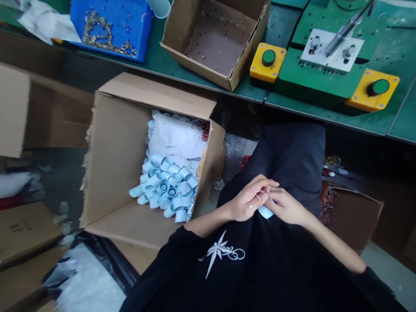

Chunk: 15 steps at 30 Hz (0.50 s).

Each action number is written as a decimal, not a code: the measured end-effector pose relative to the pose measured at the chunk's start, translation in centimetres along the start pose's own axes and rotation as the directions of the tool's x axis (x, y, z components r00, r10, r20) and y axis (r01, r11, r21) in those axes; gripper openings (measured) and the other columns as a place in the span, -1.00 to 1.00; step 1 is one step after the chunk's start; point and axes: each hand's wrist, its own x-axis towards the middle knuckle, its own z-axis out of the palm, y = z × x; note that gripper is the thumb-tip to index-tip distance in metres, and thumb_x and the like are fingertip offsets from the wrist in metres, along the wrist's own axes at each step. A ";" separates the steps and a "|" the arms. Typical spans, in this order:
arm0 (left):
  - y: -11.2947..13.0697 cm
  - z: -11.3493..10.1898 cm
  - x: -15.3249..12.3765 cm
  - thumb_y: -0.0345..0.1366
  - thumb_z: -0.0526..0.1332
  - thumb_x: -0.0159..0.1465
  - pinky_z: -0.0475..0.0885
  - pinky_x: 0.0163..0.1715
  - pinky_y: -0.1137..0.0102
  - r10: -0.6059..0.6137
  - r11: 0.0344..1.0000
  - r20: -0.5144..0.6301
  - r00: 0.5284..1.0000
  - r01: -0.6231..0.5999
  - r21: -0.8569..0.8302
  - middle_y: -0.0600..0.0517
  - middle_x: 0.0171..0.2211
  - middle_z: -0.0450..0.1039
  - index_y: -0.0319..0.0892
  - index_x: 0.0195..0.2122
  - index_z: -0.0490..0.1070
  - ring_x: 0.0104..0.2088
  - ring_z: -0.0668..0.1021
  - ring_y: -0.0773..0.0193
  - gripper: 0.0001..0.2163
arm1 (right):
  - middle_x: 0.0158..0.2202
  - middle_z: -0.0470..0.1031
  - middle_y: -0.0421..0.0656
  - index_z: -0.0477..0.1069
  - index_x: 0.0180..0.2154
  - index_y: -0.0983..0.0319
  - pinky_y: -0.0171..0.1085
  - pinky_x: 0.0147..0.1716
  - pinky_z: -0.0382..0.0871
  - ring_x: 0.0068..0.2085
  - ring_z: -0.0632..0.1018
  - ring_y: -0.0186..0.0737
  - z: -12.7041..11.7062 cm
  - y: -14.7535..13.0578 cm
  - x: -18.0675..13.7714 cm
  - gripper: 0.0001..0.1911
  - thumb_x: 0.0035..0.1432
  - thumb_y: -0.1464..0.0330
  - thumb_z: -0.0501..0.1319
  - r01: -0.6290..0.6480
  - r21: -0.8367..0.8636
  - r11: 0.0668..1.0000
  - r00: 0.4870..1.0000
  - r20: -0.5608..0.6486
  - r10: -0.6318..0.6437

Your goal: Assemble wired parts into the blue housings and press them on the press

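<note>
Both my hands meet in my lap, over my dark clothes. My left hand (248, 199) has its fingers curled and pinches a thin white wire part (256, 202). My right hand (285, 206) is closed round a pale blue plastic tube (265, 212), of which only the lower end shows. The two hands touch each other. To my left, an open cardboard box (125, 150) holds a heap of the same pale blue tubes (168, 187) with white plastic sheet behind them.
A green workbench (409, 115) runs across the top with an empty cardboard box (220, 36), a blue tray of small metal parts (114, 24), two yellow boxes with green buttons (267, 61) (375, 90) and a press fixture (330, 49). More cardboard boxes stand left and right on the floor.
</note>
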 end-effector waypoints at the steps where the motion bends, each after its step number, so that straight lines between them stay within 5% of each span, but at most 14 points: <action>1: 0.2 -0.5 0.1 -0.10 0.11 0.53 0.44 -0.16 0.31 0.004 0.998 0.034 0.999 -0.006 0.067 -0.05 -0.18 0.40 -0.09 0.19 0.49 -0.22 0.47 0.21 -0.66 | -0.29 0.58 -0.11 0.57 -0.24 0.25 -0.30 -0.25 0.41 -0.28 0.54 -0.28 -0.3 -0.2 -0.1 -0.61 0.52 0.17 0.12 0.026 0.054 0.998 0.999 0.041 -0.028; 9: 2.1 -4.9 1.8 -0.33 0.18 0.48 0.51 -0.11 0.33 -0.186 0.942 0.399 0.898 0.047 0.332 -0.04 -0.24 0.66 -0.13 -0.07 0.65 -0.21 0.64 0.21 -0.79 | -0.27 0.62 -0.03 0.64 -0.28 0.22 -0.19 -0.16 0.53 -0.21 0.67 -0.14 -2.5 -0.7 -0.7 -0.60 0.44 0.12 0.17 0.032 0.639 0.768 0.938 0.246 -0.244; 13: 2.6 -5.9 1.8 -0.32 0.21 0.46 0.52 -0.16 0.35 -0.204 0.933 0.370 0.906 0.066 0.354 -0.01 -0.26 0.67 -0.11 -0.12 0.67 -0.32 0.64 0.26 -0.80 | -0.41 0.58 -0.05 0.60 -0.45 0.19 -0.20 -0.24 0.57 -0.30 0.68 -0.13 -2.2 -0.2 -0.9 -0.53 0.34 0.02 0.19 -0.005 0.729 0.685 0.928 0.258 -0.268; 15: 2.6 -7.3 1.6 -0.27 0.22 0.46 0.52 -0.14 0.32 -0.180 0.931 0.215 0.960 0.096 0.351 -0.03 -0.22 0.67 -0.11 -0.15 0.67 -0.30 0.64 0.23 -0.80 | -0.49 0.55 -0.06 0.56 -0.52 0.16 -0.24 -0.30 0.56 -0.36 0.66 -0.15 -2.4 0.0 -1.1 -0.47 0.30 -0.04 0.18 -0.003 0.740 0.673 0.911 0.279 -0.303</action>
